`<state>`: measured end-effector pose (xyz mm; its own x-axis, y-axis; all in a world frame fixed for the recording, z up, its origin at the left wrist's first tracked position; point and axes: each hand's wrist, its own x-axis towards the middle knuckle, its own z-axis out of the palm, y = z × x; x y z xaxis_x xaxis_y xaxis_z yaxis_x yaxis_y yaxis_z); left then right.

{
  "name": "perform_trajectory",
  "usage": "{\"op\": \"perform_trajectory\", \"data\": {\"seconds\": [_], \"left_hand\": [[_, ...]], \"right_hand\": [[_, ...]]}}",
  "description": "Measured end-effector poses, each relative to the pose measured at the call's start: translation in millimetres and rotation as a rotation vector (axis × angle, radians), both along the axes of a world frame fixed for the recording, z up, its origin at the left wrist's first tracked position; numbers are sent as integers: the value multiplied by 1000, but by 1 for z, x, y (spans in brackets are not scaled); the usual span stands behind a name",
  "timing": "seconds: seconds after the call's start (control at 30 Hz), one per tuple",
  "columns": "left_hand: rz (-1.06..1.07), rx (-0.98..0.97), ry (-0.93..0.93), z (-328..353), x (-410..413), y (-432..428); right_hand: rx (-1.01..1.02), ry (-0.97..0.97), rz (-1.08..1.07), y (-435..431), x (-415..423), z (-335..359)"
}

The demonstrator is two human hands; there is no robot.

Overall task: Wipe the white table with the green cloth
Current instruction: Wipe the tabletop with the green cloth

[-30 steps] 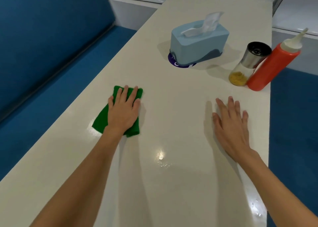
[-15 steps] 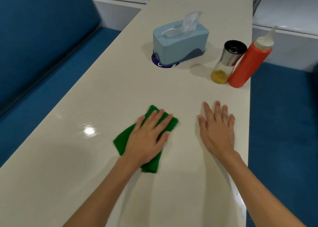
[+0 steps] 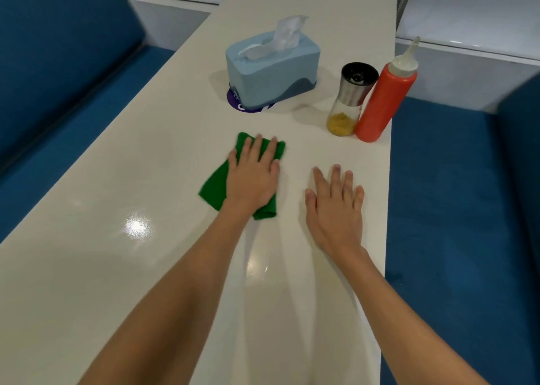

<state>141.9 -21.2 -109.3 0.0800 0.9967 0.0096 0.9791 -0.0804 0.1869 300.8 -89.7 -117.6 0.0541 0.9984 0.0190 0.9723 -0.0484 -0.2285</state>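
The green cloth (image 3: 214,184) lies flat on the long white table (image 3: 117,180), near its middle. My left hand (image 3: 252,174) presses palm-down on the cloth with fingers spread, covering most of its right half. Just to the right of the cloth, my right hand (image 3: 336,209) rests flat on the bare tabletop with fingers apart and nothing in it. A small gap separates the two hands.
Beyond the cloth a light-blue tissue box (image 3: 271,72) stands on a purple round sticker (image 3: 233,99). A glass shaker with yellow contents (image 3: 350,98) and a red squeeze bottle (image 3: 382,98) stand at the right edge. Blue bench seats (image 3: 58,92) flank both sides.
My left hand slid the cloth from the table's left side toward the right hand, then pushed it forward toward the tissue box. The right hand stayed flat on the table.
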Motion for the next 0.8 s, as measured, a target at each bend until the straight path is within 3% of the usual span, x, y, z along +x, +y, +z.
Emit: {"op": "perform_trajectory", "data": {"seconds": [0.13, 0.27, 0.43, 0.6, 0.8], "left_hand": [[-200, 0, -15, 0, 13, -56], [-334, -32, -42, 3, -38, -103], [-108, -18, -29, 1, -95, -82], [151, 8, -1, 1, -53, -32], [4, 5, -20, 0, 10, -61]], "right_hand": [[24, 33, -8, 1, 2, 0], [20, 26, 8, 0, 4, 0], [20, 29, 11, -1, 4, 2], [14, 22, 2, -1, 3, 4], [-79, 68, -17, 3, 1, 13]]}}
